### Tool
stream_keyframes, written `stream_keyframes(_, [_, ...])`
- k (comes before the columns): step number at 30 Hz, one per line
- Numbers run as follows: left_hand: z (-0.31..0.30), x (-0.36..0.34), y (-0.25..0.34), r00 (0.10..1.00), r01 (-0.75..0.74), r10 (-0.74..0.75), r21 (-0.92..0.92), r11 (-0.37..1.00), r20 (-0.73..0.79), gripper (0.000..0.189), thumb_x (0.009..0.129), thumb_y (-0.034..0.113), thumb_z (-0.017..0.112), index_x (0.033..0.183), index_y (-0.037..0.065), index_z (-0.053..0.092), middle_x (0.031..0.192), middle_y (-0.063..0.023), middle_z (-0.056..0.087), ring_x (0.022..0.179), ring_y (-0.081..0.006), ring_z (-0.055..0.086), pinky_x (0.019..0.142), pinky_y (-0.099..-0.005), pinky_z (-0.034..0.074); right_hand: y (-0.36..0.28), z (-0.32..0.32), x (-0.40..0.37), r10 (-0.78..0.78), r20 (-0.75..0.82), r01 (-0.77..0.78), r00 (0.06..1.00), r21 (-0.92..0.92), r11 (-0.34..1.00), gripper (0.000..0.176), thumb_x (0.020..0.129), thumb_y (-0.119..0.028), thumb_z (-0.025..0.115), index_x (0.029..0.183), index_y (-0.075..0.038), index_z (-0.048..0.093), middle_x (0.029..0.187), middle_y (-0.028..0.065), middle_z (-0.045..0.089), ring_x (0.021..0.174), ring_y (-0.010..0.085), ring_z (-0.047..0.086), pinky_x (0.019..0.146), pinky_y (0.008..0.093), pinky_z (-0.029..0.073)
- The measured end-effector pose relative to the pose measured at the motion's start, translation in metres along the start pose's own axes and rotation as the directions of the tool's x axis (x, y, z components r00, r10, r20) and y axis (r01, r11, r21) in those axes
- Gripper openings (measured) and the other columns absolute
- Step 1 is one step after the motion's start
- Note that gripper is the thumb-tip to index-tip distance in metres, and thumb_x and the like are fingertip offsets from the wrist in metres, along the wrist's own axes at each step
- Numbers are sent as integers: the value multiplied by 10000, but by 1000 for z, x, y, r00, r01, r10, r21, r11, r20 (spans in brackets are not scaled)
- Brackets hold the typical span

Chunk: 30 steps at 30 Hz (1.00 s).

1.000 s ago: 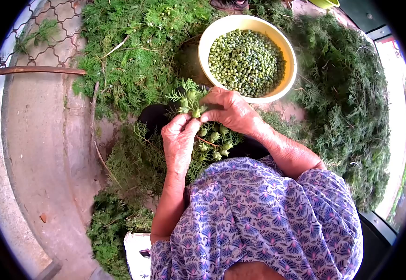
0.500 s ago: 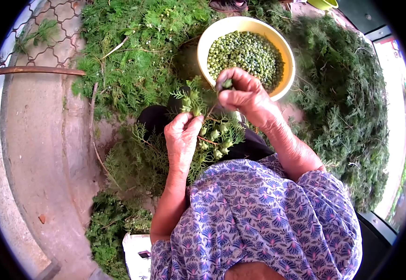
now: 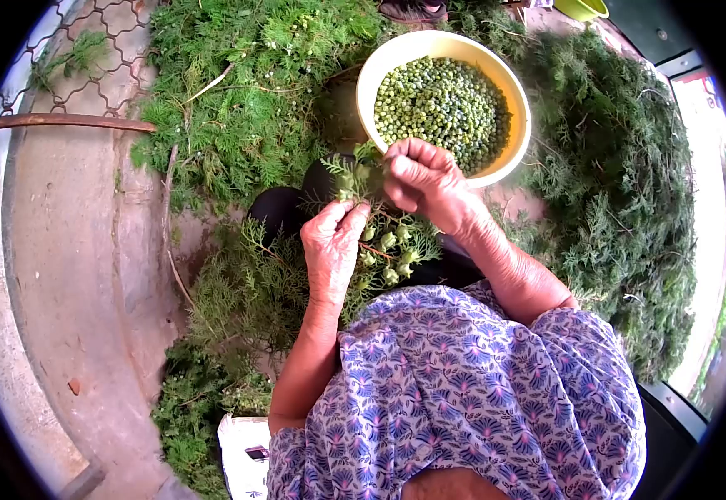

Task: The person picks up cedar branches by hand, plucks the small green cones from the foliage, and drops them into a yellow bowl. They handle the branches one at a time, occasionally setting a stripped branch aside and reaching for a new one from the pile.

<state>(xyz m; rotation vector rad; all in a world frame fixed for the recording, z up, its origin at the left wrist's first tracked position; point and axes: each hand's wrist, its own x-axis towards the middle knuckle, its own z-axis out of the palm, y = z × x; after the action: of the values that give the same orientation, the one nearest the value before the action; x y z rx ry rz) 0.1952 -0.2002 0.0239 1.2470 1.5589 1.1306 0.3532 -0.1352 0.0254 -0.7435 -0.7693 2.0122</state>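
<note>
My left hand (image 3: 331, 250) pinches a green conifer branch (image 3: 250, 283) whose feathery leaves spread below and to both sides of it. Pale green cones (image 3: 392, 242) hang from the branch just right of that hand, and more sit above its fingertips. My right hand (image 3: 430, 183) is closed close to the upper cones, in front of the near rim of a yellow basin (image 3: 519, 154). What its curled fingers hold, if anything, is hidden. Many small green cones (image 3: 438, 104) fill much of the basin.
Cut green branches (image 3: 255, 83) cover the ground at the upper left, and another heap (image 3: 613, 183) lies on the right. A curved brown rod (image 3: 71, 122) crosses the left side. A white printed bag (image 3: 245, 454) lies at the bottom. Someone's foot (image 3: 413, 10) shows beyond the basin.
My right hand has moved down from over the basin's edge towards the branch, and its fingers have curled in. The green piece seen between them earlier is no longer visible.
</note>
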Motion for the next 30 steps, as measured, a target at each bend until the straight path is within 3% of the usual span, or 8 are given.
stream_keyframes(3, [4,1,-6,999,-31,31,-15,999,-18,124,797,43,637,869,-55,614,658,-25,587,572,-39,495,519,-203,412,-7,-1,4,-11,-125,28,992,135,990,184,856,-175,597,963,-33,551,796,63,613,594,117,527,451,211,372])
stream_keyframes(5, [3,2,-8,999,-36,35,-17,999,-30,130,791,45,642,874,-51,611,670,-29,592,576,-42,495,521,-206,413,0,-15,11,-65,24,63,998,93,994,230,827,-168,630,1004,-35,569,897,60,608,682,111,552,527,222,431])
stream_keyframes(7, [3,2,-7,1000,-23,23,-9,1000,-20,130,789,44,642,875,-48,610,665,-26,587,578,-41,492,521,-207,410,2,-13,16,-87,36,94,996,-464,881,277,785,-152,677,1033,-60,594,905,26,589,718,97,555,631,224,466])
stream_keyframes(21, [4,12,0,996,90,-90,-14,996,16,100,826,62,631,869,-28,638,661,57,522,607,-11,407,518,-190,334,7,-8,20,-220,353,416,909,-785,459,240,737,-105,697,953,-57,605,889,60,591,901,200,566,807,319,446])
stream_keyframes(25, [7,15,1,999,41,-39,-136,990,17,102,805,31,639,874,-45,638,700,34,570,634,-25,460,555,-192,376,17,-11,17,-259,243,354,935,-687,635,204,766,-130,689,932,-50,600,805,38,588,742,145,568,661,265,459])
stream_keyframes(27, [5,14,4,999,41,-38,-118,992,26,120,794,23,644,890,-50,641,749,10,609,672,-38,507,603,-189,413,16,-10,13,28,23,-23,999,-192,981,126,803,-127,661,901,-66,609,715,12,582,550,82,512,471,210,392])
stream_keyframes(28, [6,13,0,999,53,-51,-160,986,14,142,796,39,650,903,-52,640,756,-14,628,674,-47,529,603,-192,429,19,-12,16,22,-20,-22,1000,30,999,65,848,-137,604,896,-94,604,615,-29,528,435,55,379,384,190,242])
stream_keyframes(30, [5,13,-5,999,54,-53,-151,987,9,185,792,51,659,939,-60,635,800,-54,655,703,-64,564,635,-196,460,14,-21,21,2,-5,-1,1000,197,980,90,852,-114,590,933,-73,587,607,-17,506,444,68,392,387,195,257])
